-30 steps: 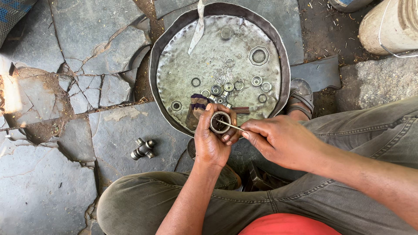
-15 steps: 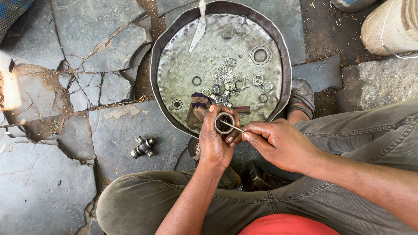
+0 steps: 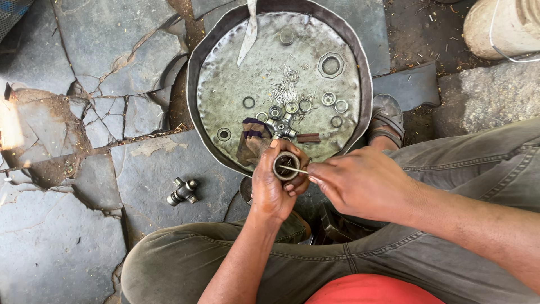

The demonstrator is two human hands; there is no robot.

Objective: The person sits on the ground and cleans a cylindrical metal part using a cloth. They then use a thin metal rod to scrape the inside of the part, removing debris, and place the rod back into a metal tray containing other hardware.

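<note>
Holding a small round metal cup [image 3: 286,165], the left hand [image 3: 274,186] had its fingers curled tight around it, just above the near edge of the big round pan [image 3: 197,73]. The right hand [image 3: 360,183] pinched a thin metal pin [image 3: 292,168], its tip inside the cup. A cross-shaped metal part [image 3: 183,192] lay on the cracked stone floor [image 3: 84,236] nearby.

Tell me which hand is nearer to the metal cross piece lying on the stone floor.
Left. The left hand, holding a bearing cup, sits just right of the cross piece. The right hand, pinching a thin needle, is farther right, beyond the left hand.
</note>
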